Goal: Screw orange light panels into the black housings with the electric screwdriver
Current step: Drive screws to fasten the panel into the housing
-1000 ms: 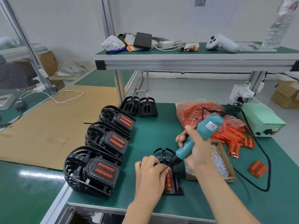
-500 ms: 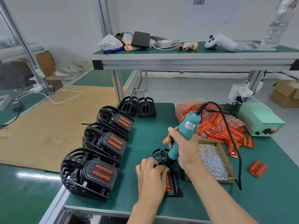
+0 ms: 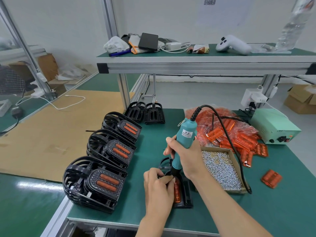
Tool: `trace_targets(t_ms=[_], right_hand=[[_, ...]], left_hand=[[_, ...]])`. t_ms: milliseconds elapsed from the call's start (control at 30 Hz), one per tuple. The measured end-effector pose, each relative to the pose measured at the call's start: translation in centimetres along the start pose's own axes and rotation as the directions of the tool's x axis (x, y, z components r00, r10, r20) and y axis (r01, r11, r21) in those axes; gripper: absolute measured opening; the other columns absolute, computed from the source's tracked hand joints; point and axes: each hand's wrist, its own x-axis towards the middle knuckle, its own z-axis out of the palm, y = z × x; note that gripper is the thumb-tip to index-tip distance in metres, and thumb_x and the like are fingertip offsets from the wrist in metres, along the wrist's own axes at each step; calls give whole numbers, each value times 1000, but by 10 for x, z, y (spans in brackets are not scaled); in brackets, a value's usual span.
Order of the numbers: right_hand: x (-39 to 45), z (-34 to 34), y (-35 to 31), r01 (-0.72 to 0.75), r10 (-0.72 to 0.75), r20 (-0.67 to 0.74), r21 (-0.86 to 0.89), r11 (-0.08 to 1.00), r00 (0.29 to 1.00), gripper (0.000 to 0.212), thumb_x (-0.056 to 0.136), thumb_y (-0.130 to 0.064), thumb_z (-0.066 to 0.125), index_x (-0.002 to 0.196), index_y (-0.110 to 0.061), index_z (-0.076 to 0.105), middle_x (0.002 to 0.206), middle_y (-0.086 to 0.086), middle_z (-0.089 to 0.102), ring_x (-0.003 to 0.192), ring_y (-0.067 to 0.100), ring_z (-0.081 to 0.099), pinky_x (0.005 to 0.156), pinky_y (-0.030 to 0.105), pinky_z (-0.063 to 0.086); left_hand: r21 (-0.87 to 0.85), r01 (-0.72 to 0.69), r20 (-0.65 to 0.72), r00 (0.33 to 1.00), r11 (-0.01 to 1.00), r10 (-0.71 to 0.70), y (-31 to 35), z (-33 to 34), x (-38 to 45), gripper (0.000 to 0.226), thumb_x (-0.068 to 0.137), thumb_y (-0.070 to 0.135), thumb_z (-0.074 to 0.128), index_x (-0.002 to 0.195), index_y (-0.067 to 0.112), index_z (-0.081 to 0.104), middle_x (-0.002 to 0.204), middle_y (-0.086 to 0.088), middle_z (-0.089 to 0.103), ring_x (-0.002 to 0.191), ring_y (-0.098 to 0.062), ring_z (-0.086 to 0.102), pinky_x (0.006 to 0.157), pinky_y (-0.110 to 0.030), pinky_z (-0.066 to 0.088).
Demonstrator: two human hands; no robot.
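A black housing (image 3: 186,194) lies flat near the bench's front edge with an orange light panel (image 3: 177,191) set in it. My left hand (image 3: 158,187) presses on the housing's left side, fingers pinched at the panel's top end. My right hand (image 3: 185,155) grips the teal electric screwdriver (image 3: 185,134), held nearly upright, its black tip down on the housing's top part by my left fingertips. The screw itself is hidden.
Three stacks of finished housings (image 3: 95,182) line the left edge; two empty housings (image 3: 153,113) stand at the back. A cardboard tray of screws (image 3: 220,168) sits right of my hands. Bagged orange panels (image 3: 227,132), a loose panel (image 3: 271,180) and a green power unit (image 3: 273,129) are at right.
My right hand swung the screwdriver from a tilt to nearly upright and brought its tip down onto the housing. The left hand stayed on the housing.
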Motion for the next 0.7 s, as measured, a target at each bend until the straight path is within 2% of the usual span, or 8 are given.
trace_targets(t_ms=[167, 467, 633, 700], right_hand=[[2, -1, -1, -5, 6, -31, 20, 1000, 999, 24, 83, -36, 75, 67, -21, 68, 68, 19, 70, 61, 25, 63, 58, 35, 48], [0, 1, -2, -13, 13, -24, 0, 1000, 1000, 24, 83, -37, 75, 66, -22, 69, 67, 17, 70, 61, 24, 64, 59, 35, 50], [-1, 2, -7, -30, 30, 33, -5, 1000, 999, 23, 85, -35, 75, 67, -23, 68, 65, 11, 69, 68, 30, 67, 60, 34, 51], [-1, 1, -7, -38, 39, 54, -22, 999, 998, 24, 86, -36, 74, 67, -23, 67, 66, 10, 70, 69, 39, 65, 62, 35, 51]], left_hand=[[5, 38, 6, 999, 999, -38, 4, -2, 2, 7, 80, 23, 86, 87, 24, 83, 87, 7, 45, 88, -20, 43, 75, -37, 48], [26, -2, 5, 1000, 1000, 2, 1, -2, 1, 12, 79, 22, 87, 90, 22, 83, 88, 8, 44, 89, -19, 43, 72, -39, 50], [51, -1, 22, 1000, 999, 0, 0, -4, -7, 23, 78, 22, 86, 101, 20, 81, 98, 8, 48, 100, -19, 46, 83, -34, 47], [44, -31, -3, 1000, 999, 31, -1, -8, -14, 26, 77, 22, 86, 102, 21, 79, 102, 10, 53, 106, -17, 49, 90, -32, 41]])
